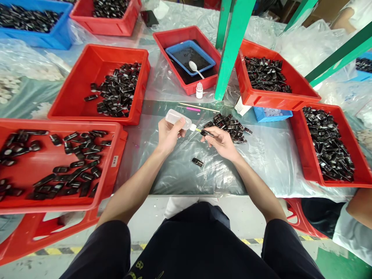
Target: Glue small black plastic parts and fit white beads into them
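Note:
My left hand (169, 133) is wrapped round a translucent white squeeze bottle (176, 118), tilted so its thin yellowish tip points right. Pinched in my right hand (221, 142) is a small glossy black part (207, 133), and the bottle's tip is at or very close to it; I cannot tell whether they touch. Just beyond my right hand lies a pile of similar black parts (231, 124). One single black part (197, 162) rests on the plastic-covered table, nearer to me. What the parts are I cannot make out.
Red bins of black parts stand left (112, 166) and right (308, 155). At the back, a red bin (188, 87) holds a blue tray (213, 62) with a white spoon (195, 69). A small bottle (199, 90), a thin stick (203, 107) and a green post (229, 50) are nearby.

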Available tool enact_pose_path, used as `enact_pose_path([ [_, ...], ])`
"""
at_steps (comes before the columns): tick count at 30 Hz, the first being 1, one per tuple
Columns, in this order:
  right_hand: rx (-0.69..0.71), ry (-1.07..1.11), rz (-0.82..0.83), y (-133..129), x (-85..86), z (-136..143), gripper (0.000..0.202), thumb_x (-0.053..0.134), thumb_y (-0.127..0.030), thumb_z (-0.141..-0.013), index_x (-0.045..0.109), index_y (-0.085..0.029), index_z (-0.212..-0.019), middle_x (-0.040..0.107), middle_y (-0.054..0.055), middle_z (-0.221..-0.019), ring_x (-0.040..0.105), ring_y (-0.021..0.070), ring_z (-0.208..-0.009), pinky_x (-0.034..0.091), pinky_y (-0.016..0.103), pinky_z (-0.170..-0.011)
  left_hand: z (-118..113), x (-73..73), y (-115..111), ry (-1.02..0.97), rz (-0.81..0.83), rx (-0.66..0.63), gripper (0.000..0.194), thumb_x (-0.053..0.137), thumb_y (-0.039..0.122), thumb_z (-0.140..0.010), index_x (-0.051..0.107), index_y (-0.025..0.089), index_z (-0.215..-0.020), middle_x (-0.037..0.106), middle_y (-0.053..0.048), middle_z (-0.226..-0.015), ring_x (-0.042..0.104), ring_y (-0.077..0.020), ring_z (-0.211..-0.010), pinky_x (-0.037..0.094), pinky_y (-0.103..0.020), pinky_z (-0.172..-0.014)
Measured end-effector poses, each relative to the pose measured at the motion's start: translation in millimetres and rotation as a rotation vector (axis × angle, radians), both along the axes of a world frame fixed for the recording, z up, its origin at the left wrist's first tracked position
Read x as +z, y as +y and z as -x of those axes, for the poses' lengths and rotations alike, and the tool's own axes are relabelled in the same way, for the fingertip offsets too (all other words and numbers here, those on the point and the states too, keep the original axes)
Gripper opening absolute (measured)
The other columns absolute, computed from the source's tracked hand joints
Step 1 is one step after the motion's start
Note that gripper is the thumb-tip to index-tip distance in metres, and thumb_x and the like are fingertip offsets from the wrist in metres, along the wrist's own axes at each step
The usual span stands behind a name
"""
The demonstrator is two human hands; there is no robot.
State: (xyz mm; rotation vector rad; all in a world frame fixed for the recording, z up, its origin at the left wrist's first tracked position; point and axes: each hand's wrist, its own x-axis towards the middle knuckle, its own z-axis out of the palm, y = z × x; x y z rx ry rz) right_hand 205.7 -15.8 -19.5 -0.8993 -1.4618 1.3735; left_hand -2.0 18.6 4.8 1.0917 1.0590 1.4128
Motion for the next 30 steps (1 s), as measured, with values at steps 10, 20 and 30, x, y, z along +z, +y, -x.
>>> enact_pose_path([
  [10,0.003,0.032,-0.013,0.9,-2.3,0.5,0.048,0.076,-0.061,-0.096,0.068,-0.020,-0.120,0.078,0.004,-0.090,0.063,0.0126,-0.071,0.053,0.026,-0.063,-0.6,1.4,-1.7,0.000,-0.011,-0.024,0.062,0.089,0.076,-0.065,0.066,0.019,-0.072,0.059,0.001,-0.054,0.048,-0.0085,-0.040,0.029,-0.023,-0.039],
  [20,0.035,0.034,0.088,-2.6,9.6,-1.9,0.058,0.065,-0.069,-0.099,0.079,-0.019,-0.125,0.079,0.007,-0.097,0.057,0.0106,-0.062,0.035,0.023,-0.046,-2.0,2.2,-1.0,-0.021,0.013,0.010,0.060,0.090,0.073,-0.063,0.066,0.019,-0.071,0.058,0.002,-0.054,0.048,-0.0080,-0.039,0.029,-0.023,-0.039],
  [30,-0.086,-0.078,0.001,-4.5,9.2,-4.0,0.052,0.077,-0.057,-0.095,0.078,-0.025,-0.135,0.078,0.004,-0.095,0.060,0.0139,-0.065,0.053,0.030,-0.059,-6.4,3.8,-2.3,-0.101,0.050,0.010,0.059,0.091,0.069,-0.062,0.065,0.019,-0.075,0.061,0.002,-0.057,0.050,-0.0083,-0.040,0.032,-0.023,-0.038],
])
